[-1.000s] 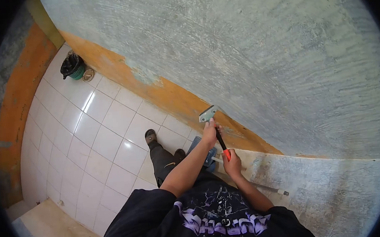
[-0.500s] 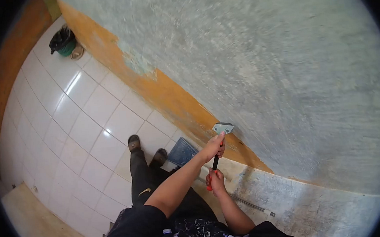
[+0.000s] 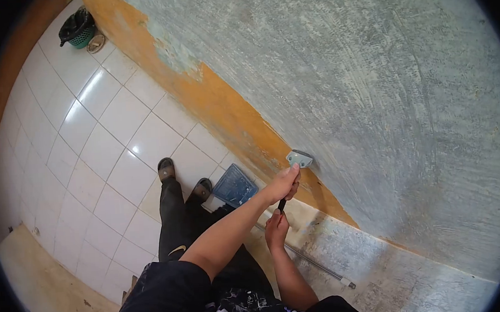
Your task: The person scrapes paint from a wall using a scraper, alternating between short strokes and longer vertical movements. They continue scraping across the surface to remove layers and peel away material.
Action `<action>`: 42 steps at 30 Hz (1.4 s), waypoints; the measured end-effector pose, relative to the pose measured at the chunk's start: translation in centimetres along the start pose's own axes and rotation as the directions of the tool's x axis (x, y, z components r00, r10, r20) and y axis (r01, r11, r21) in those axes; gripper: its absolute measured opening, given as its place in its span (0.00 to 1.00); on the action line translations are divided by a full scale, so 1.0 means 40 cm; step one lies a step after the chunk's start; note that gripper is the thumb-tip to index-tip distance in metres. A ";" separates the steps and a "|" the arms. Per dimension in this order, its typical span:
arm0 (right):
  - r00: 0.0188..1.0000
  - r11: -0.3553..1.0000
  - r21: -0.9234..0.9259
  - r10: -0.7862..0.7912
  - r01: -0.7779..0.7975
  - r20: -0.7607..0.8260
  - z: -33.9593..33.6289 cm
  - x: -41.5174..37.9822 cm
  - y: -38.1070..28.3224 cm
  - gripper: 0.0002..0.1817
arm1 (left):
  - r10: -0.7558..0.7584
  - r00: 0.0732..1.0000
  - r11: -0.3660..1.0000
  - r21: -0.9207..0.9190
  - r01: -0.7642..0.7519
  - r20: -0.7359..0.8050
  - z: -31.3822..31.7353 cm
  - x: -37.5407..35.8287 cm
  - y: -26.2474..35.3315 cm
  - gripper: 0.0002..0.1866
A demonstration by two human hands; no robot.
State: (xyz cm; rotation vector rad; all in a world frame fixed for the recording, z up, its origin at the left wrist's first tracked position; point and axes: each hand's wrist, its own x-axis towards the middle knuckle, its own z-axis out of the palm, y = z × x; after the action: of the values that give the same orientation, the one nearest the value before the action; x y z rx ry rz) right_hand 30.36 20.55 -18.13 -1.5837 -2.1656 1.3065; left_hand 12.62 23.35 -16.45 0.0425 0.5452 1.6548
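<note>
Both my left grip (image 3: 283,187) and right grip (image 3: 276,228) clench a scraper (image 3: 299,159) that could gouge the wall (image 3: 367,90) if pushed askew.

The floor of glossy white square tiles (image 3: 144,128) has thin dark joints and bright streaks of reflected light toward the left. At its far left stands a green perforated plastic basket (image 3: 81,38) lined with a black plastic bag (image 3: 76,21). Just to the right of the basket lies a small round tan object (image 3: 96,44), too small to identify. Nearer, toward the right, a blue rectangular plastic tray (image 3: 234,185) with pale spatters lies on the floor. Left of the tray are two dark open-toed sandals (image 3: 165,169), worn on feet. A stained, whitish-grey surface (image 3: 368,269) at near right carries a thin metal rod (image 3: 318,265) with a pale end.
</note>
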 end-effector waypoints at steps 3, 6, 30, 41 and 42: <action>1.000 0.995 -0.097 -0.016 0.014 -0.013 0.003 0.005 -0.031 0.25 | 0.018 1.000 1.000 0.009 -0.018 -0.002 -0.010 -0.002 0.011 0.28; 0.998 0.995 -0.089 -0.056 0.054 -0.026 0.008 0.007 -0.055 0.26 | 0.019 1.000 1.000 -0.011 -0.019 -0.004 -0.014 0.002 0.015 0.27; 0.981 0.941 -0.303 -0.179 0.149 -0.072 -0.022 0.032 -0.075 0.27 | 0.348 0.858 0.936 0.199 -0.291 -0.378 0.017 0.039 -0.038 0.29; 0.991 0.956 -0.270 -0.131 0.116 -0.039 0.029 0.032 -0.086 0.32 | 0.445 0.822 0.887 0.297 -0.353 -0.355 -0.017 0.042 -0.011 0.28; 0.989 0.959 -0.254 -0.141 0.124 -0.051 0.037 0.028 -0.092 0.32 | 0.434 0.826 0.891 0.307 -0.334 -0.360 -0.016 0.034 0.002 0.29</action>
State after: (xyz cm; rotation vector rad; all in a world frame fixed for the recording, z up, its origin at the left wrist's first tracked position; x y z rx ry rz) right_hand 26.47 20.47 -16.78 -1.5084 -2.4242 0.9578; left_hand 12.09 24.42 -17.35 -0.0374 1.1225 2.0035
